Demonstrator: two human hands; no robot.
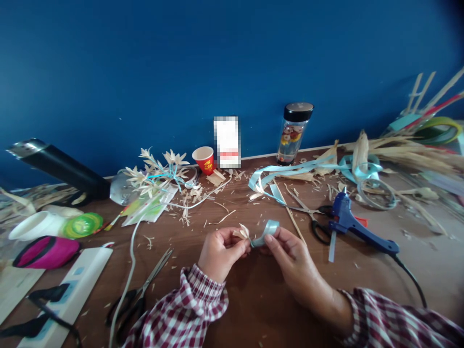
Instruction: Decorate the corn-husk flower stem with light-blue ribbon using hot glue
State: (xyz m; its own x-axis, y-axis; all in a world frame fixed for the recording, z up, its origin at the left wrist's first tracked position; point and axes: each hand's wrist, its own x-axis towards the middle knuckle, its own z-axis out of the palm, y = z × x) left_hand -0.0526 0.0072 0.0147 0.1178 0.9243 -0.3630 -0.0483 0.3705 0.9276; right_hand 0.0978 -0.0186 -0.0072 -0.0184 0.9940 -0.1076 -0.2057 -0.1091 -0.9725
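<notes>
My left hand (221, 251) is closed in a pinch on a small cream straw flower (243, 232) just above the brown table (253, 299). My right hand (288, 256) is closed too, its fingers pinching a short loop of light blue ribbon (268, 230) that runs against the flower's base. Both hands meet at the table's middle front. Checked red and white sleeves cover both forearms.
A blue glue gun (350, 222) and black-handled scissors (319, 224) lie right of my hands; other scissors (139, 295) lie front left. A finished straw bouquet (159, 176), a red paper cup (205, 159), a jar (293, 133), loose ribbon (290, 171), a power strip (72, 290) and straw scraps crowd the table.
</notes>
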